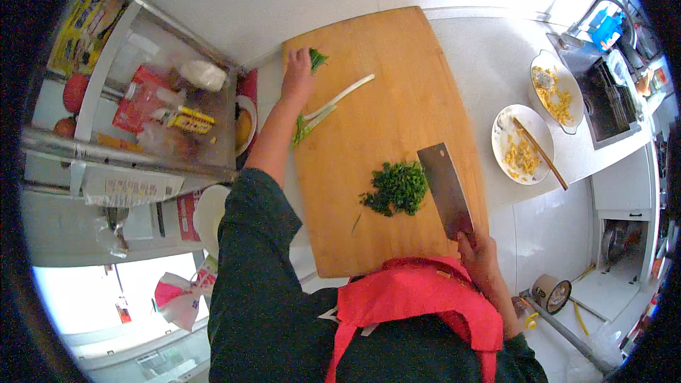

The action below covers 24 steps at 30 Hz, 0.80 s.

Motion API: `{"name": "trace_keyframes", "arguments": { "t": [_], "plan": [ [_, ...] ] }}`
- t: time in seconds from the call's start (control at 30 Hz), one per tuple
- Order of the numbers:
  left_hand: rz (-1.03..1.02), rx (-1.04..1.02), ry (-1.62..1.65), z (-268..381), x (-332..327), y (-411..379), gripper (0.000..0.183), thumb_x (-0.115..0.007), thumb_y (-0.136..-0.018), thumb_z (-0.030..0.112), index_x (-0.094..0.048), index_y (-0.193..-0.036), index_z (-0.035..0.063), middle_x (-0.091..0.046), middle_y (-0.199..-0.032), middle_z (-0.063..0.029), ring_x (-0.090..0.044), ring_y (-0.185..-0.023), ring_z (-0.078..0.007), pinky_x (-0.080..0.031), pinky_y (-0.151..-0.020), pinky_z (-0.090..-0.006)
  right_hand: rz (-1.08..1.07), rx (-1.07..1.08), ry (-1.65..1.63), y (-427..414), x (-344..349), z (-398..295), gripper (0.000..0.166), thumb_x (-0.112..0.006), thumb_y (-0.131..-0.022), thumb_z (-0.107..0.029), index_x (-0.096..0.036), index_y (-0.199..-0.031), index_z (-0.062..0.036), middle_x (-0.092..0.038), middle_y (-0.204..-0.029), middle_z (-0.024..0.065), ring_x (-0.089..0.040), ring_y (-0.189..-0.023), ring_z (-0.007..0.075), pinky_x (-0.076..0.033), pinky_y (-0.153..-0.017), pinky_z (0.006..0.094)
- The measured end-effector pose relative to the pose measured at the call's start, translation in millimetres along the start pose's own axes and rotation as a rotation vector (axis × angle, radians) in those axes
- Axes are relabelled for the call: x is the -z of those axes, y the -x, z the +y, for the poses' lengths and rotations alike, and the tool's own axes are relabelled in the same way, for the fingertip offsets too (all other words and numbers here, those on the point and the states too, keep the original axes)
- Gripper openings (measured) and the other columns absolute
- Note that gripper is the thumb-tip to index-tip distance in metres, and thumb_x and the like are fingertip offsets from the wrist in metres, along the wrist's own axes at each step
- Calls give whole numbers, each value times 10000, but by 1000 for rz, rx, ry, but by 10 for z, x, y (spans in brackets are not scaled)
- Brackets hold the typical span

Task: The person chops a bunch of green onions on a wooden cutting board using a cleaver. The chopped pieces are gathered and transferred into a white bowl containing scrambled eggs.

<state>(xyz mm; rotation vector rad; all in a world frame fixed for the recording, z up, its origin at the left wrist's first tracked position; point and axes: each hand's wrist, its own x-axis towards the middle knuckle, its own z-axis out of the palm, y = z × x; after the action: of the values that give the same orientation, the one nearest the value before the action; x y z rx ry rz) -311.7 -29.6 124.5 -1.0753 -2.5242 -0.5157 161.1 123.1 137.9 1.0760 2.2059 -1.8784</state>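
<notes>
My right hand (475, 249) grips a cleaver (446, 189) at its handle end, its blade flat-looking over the right side of the wooden cutting board (372, 122). Just left of the blade lies a pile of chopped green herbs or scallion greens (400, 189), with a loose sliver below it. Reaching to the board's far left corner, my left hand (300, 66) is at a small bunch of greens (317, 59); whether the fingers hold it cannot be told. Pieces of scallion (340, 97), white stalks with pale green ends, rest on the board below that hand.
Right of the board, a white bowl (497, 151) holds yellow food and chopsticks (540, 153). An oval white dish (575, 126) with similar food sits beside the sink (609, 141). Shelves (106, 151) with packages stand at left, near another bowl (254, 122).
</notes>
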Motion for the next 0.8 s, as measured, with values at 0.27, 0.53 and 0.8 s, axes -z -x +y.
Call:
{"name": "trace_keyframes", "arguments": {
  "t": [0.27,0.53,0.8],
  "plan": [
    [-241,38,-99,-114,-852,-456,684,-679,-707,126,-325,-1285,34,-373,-1305,-186,-418,-1170,-338,-371,-964,-405,157,114,138,-78,111,169,232,-555,-814,-27,-512,-1042,-17,-552,-650,123,-488,-510,177,-404,-478,312],
    [-135,59,-97,-138,-645,-300,600,-743,-661,312,-492,-1142,58,-543,-1122,-150,-519,-1017,-337,-425,-848,-424,141,-22,126,-247,139,-84,123,-536,-861,-90,-510,-955,-16,-503,-568,74,-448,-489,115,-384,-446,299],
    [126,-252,-421,-256,-351,119,271,-629,-776,225,-607,-1028,125,-584,-1049,-96,-552,-963,-274,-425,-799,-405,51,-38,49,-297,107,-225,110,-516,-884,-122,-505,-954,-37,-493,-595,21,-449,-478,81,-386,-422,252]
  ]
}}
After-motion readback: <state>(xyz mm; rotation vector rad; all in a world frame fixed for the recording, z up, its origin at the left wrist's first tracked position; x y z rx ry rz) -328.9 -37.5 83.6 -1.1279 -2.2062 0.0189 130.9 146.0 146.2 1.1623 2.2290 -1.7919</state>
